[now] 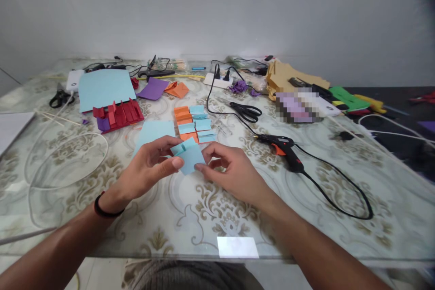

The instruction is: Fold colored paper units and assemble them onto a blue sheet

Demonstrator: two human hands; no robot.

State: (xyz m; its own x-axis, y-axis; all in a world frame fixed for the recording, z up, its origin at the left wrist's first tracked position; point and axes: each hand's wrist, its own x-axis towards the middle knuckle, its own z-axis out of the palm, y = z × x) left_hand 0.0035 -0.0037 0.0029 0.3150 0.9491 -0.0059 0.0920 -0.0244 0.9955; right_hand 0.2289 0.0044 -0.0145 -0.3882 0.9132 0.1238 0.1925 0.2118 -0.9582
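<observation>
A small light blue piece of folded paper (191, 157) is held up between my two hands, above the table. My left hand (149, 165) pinches its left side, thumb in front and fingers behind. On the right edge, my right hand (231, 170) grips it between thumb and fingers. Just beyond lie folded orange paper pieces (182, 113) and folded light blue pieces (203, 124), set side by side in rows. A flat light blue sheet (156, 131) rests behind my left hand, which partly covers it.
A black glue gun (282, 145) with an orange trigger lies right of my right hand, its cord looping forward. Black scissors (246, 111), a white power strip (218, 80), red folded paper (124, 115) and a larger blue stack (107, 87) lie farther back. A white cable (105, 149) coils at left.
</observation>
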